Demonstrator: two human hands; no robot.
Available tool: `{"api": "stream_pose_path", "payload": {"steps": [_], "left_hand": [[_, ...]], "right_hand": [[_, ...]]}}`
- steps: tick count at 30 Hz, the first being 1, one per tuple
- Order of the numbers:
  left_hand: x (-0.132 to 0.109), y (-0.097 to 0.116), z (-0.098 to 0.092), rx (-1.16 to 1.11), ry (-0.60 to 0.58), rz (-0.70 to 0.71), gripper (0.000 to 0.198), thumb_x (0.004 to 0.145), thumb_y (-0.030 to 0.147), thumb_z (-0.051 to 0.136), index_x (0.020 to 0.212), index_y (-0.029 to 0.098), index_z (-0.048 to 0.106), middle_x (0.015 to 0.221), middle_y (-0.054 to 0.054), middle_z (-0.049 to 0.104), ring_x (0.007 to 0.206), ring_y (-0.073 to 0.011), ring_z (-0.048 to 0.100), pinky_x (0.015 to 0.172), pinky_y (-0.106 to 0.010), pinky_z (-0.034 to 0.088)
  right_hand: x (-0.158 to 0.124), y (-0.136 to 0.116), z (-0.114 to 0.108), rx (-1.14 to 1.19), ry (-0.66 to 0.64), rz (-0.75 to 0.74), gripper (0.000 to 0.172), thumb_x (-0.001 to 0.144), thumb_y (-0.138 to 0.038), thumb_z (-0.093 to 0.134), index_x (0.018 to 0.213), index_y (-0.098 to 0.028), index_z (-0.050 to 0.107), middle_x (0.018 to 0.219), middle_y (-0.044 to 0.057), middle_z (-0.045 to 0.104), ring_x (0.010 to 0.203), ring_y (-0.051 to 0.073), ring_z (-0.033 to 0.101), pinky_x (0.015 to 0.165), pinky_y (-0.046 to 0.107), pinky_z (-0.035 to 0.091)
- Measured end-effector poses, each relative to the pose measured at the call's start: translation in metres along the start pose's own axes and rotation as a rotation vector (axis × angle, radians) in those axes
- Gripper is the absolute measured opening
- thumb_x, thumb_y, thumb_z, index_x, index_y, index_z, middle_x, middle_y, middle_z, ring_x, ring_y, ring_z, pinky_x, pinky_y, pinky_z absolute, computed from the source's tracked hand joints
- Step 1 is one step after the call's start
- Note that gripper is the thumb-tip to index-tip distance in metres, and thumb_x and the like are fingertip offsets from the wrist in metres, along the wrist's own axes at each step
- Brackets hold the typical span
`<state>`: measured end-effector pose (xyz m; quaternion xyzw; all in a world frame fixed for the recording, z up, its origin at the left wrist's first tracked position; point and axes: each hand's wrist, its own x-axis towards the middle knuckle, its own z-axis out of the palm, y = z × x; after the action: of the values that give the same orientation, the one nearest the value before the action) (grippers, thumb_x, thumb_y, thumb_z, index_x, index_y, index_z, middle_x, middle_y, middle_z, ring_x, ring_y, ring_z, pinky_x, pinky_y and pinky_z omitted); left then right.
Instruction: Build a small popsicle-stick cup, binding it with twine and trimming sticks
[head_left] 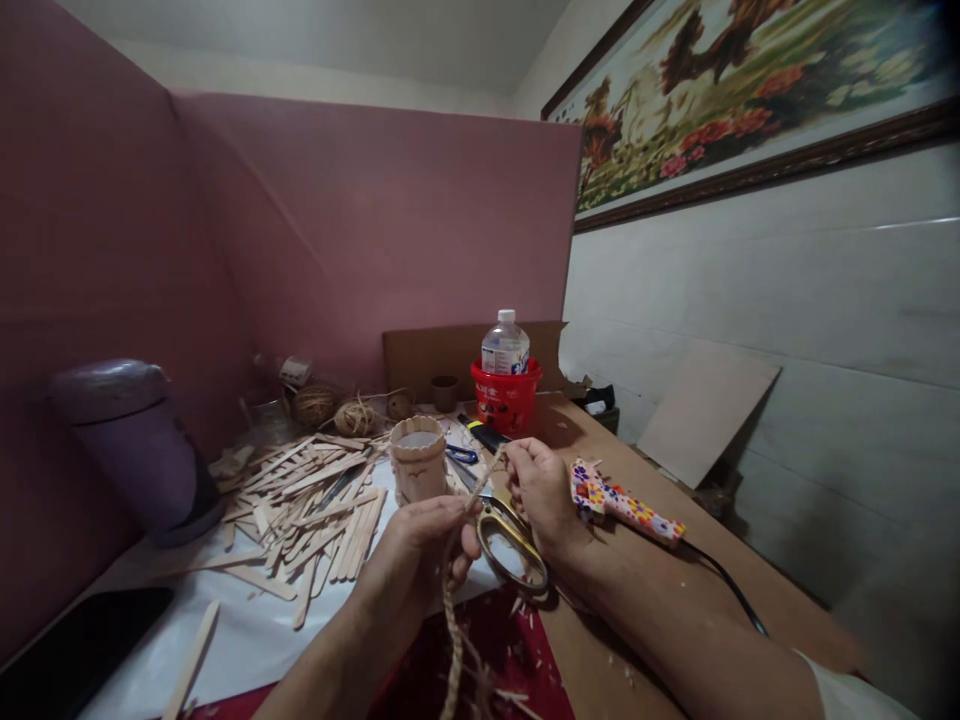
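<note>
My left hand (427, 545) is closed in a pinch on a braided jute cord (452, 630) that hangs down toward me. My right hand (538, 485) is closed on the upper end of the same cord, just right of the left hand. Gold-handled scissors (504, 538) lie on the table under and between my hands. A small cup made of wooden sticks (418, 460) stands just behind my left hand.
A heap of wooden craft sticks (307, 510) lies left on white paper. A patterned glue gun (626, 505) with a black cable rests right. Behind stand a red bucket (505, 398) holding a water bottle (505, 345), twine balls (352, 415) and a purple container (131, 445). A black phone (82, 650) lies near left.
</note>
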<state>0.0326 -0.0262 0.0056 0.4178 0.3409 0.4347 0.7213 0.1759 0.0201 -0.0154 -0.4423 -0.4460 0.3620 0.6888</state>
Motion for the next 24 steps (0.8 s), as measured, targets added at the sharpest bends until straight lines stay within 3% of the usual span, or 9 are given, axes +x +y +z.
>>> {"api": "stream_pose_path", "payload": {"steps": [9,16,21,24], "left_hand": [[-0.0029,-0.0012,0.0022,-0.05,0.031,0.014,0.027,0.082,0.032,0.053,0.08,0.007,0.064,0.048,-0.002,0.057,0.034,-0.0057,0.044,0.035,-0.016,0.028],[-0.0019,-0.0016,0.0016,-0.036,0.026,0.044,0.017,0.077,0.026,0.059,0.076,0.009,0.06,0.05,-0.003,0.06,0.034,-0.0059,0.044,0.035,-0.015,0.028],[0.0022,-0.0044,-0.0036,-0.044,0.011,0.057,0.016,0.078,0.026,0.059,0.075,0.01,0.059,0.051,-0.004,0.061,0.034,-0.007,0.045,0.035,-0.017,0.03],[0.001,-0.0027,-0.0028,-0.062,0.042,0.053,0.014,0.081,0.021,0.054,0.073,0.011,0.058,0.053,-0.004,0.062,0.034,-0.0066,0.045,0.034,-0.016,0.03]], "right_hand": [[0.0075,-0.0027,-0.003,0.102,0.143,0.027,0.018,0.071,-0.031,0.053,0.06,-0.02,0.044,0.042,-0.009,0.038,0.035,0.006,0.03,0.033,0.018,0.02],[0.0098,-0.0073,-0.0047,0.171,0.171,0.031,0.017,0.073,-0.032,0.055,0.065,-0.02,0.045,0.05,-0.009,0.044,0.036,0.005,0.034,0.031,0.017,0.023],[0.0062,-0.0088,-0.0044,0.183,0.122,0.078,0.021,0.075,-0.035,0.057,0.066,-0.019,0.047,0.049,-0.008,0.044,0.034,0.004,0.033,0.03,0.014,0.022],[0.0013,-0.0094,-0.0028,0.179,-0.015,0.166,0.034,0.077,-0.049,0.057,0.068,-0.016,0.054,0.052,-0.004,0.051,0.034,0.004,0.037,0.028,0.014,0.023]]}}
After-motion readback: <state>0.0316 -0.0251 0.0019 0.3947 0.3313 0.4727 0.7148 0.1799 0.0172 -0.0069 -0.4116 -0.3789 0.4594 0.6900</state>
